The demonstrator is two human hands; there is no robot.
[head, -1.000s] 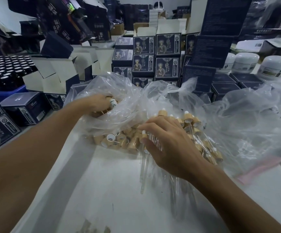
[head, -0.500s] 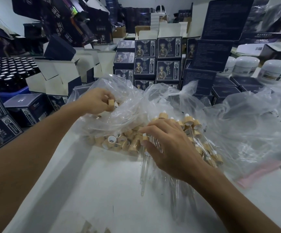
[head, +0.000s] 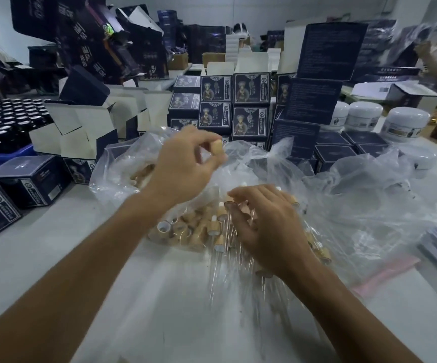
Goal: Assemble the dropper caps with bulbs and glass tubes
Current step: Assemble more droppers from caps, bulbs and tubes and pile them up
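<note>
So that a glass tube (head: 218, 268) can be seated, a cap (head: 217, 147) is pinched between left hand (head: 183, 163) fingertips; right hand (head: 264, 224) fingers, loosely curled, are spread over the tubes.

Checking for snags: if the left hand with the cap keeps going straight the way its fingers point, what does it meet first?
Probably the clear bag's raised edge just beyond the left hand and its cap; the stacked dark boxes stand behind that. Depth is hard to judge in this one view.
</note>
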